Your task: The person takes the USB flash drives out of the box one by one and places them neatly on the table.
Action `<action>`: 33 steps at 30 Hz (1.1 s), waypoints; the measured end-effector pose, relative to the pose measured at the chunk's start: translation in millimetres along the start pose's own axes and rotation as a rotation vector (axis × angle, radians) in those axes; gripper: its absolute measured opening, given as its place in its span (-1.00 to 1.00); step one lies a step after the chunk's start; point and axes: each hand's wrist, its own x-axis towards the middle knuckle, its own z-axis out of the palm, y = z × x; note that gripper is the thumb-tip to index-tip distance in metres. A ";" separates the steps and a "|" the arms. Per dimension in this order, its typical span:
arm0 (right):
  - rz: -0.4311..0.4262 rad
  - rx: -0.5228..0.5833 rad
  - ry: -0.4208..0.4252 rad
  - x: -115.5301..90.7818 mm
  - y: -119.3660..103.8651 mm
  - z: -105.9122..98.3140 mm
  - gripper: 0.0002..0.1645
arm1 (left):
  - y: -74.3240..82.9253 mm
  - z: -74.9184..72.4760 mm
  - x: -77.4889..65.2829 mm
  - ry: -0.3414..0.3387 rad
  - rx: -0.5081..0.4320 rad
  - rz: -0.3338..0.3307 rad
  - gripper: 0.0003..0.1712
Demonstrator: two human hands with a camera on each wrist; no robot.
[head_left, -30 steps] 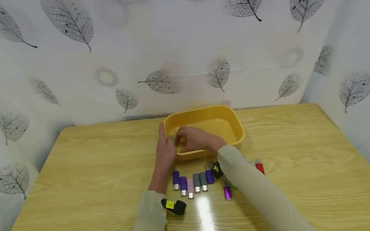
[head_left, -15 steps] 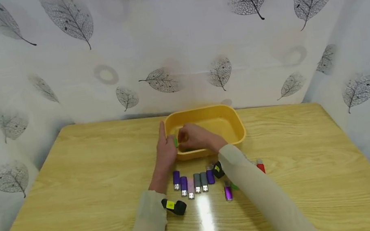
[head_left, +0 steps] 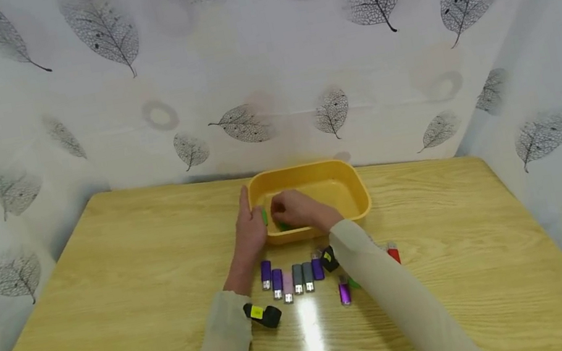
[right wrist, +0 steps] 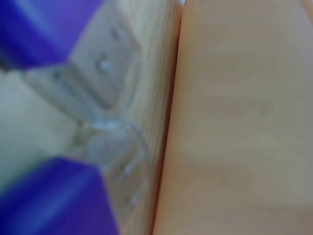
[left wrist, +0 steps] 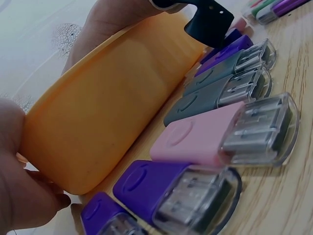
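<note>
The left hand [head_left: 250, 230] grips the left end of the yellow-orange plastic tray [head_left: 363, 192], its thumb lying along the rim. In the left wrist view, fingers wrap the corner of the tray [left wrist: 98, 112]. A small green piece [head_left: 264, 216] shows inside the tray beside that thumb. The right hand [head_left: 295, 208] is lowered into the left part of the tray, fingers curled. A green stick-like thing [head_left: 283, 226] shows under these fingers, mostly hidden by the hand; it looks pinched there. The right wrist view shows the tray's outer wall [right wrist: 239, 117], not the fingers.
A row of USB sticks lies in front of the tray: purple [head_left: 266, 274], pink [left wrist: 200, 137] and grey [head_left: 297, 278]. A shiny purple stick [head_left: 344, 293] and a red one [head_left: 393, 253] lie by the right sleeve. A leaf-patterned cloth [head_left: 262, 66] hangs behind the table.
The right hand has drawn slightly right, away from the green piece by the left thumb. Green now shows beneath its fingers. The left hand and tray stay in place.
</note>
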 end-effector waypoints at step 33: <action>-0.124 0.143 -0.146 -15.1 4.8 -11.7 -0.48 | 1.7 6.4 -0.2 0.028 -0.011 0.063 -0.37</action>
